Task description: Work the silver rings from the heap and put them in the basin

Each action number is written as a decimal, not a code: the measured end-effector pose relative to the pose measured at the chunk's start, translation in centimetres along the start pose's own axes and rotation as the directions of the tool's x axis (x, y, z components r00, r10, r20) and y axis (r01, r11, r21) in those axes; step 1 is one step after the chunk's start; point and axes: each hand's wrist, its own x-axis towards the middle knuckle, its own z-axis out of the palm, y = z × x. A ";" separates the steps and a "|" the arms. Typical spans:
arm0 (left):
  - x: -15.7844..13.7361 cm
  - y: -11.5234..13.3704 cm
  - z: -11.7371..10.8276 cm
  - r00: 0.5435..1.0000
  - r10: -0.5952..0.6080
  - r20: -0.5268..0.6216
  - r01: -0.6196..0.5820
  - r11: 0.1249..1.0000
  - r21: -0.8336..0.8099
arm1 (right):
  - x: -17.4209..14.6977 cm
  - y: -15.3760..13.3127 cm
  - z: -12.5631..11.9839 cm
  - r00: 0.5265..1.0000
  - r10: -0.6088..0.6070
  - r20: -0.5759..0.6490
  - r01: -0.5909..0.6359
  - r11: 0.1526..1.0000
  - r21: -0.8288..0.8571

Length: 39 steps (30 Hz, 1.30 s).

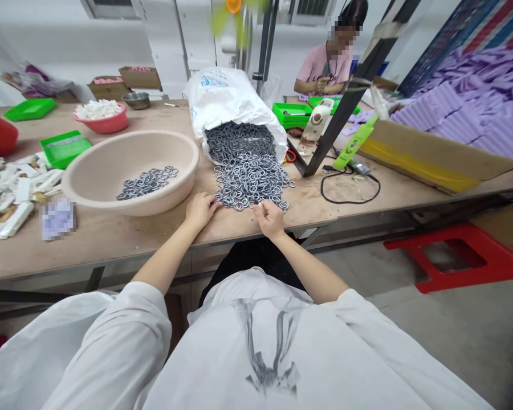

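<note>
On the wooden table (111, 239), grey rings (248, 176) lay heaped at the mouth of a white sack (231, 97); my left hand (202, 209) and right hand (270, 219) rested at their near edge, whether pinching any I couldn't tell.

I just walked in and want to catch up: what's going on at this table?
A person is working at a pile of grey rings spilling from a white sack. The left hand is at the pile's near left corner, the right hand at its near edge; whether either holds a ring isn't clear. Similar rings lie in the beige basin.
</note>
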 end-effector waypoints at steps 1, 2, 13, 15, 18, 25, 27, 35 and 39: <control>0.0 0.0 0.0 1.000 0.003 -0.010 -0.004 1.000 -0.022 | 0.0 0.1 0.0 1.000 -0.004 0.004 0.004 1.000 -0.003; -0.1 0.1 -0.1 1.000 0.006 -0.022 -0.007 0.999 -0.044 | 0.0 0.1 0.0 1.000 -0.008 0.009 0.008 1.000 -0.005; -1.0 0.4 -0.5 0.960 -0.203 -0.191 0.132 0.934 -0.332 | -0.3 0.3 -0.1 1.000 0.007 0.026 -0.007 1.000 -0.007; -1.0 0.3 -0.6 0.951 -0.229 -0.209 0.136 0.914 -0.383 | -0.4 0.2 -0.2 1.000 0.007 0.022 -0.007 1.000 0.000; -0.9 0.2 -0.7 0.958 -0.218 -0.188 0.111 0.881 -0.459 | -0.5 0.1 -0.3 1.000 0.009 0.006 -0.010 1.000 0.014; -0.6 -0.3 -0.2 0.977 -0.199 -0.078 0.119 0.808 -0.576 | -0.5 -0.1 -0.4 1.000 0.011 0.000 -0.011 0.999 0.042; -0.6 -0.4 -0.1 0.978 -0.193 -0.078 0.113 0.808 -0.578 | -0.5 -0.1 -0.4 1.000 0.010 0.003 -0.010 0.999 0.044; -0.6 -0.1 0.2 0.973 -0.229 -0.036 0.144 0.718 -0.681 | -0.5 -0.3 -0.6 1.000 -0.003 0.019 0.003 0.999 0.044; -0.2 0.5 0.1 0.975 -0.219 -0.035 0.122 0.662 -0.740 | -0.6 -0.3 -0.6 1.000 0.009 0.021 -0.010 0.999 0.053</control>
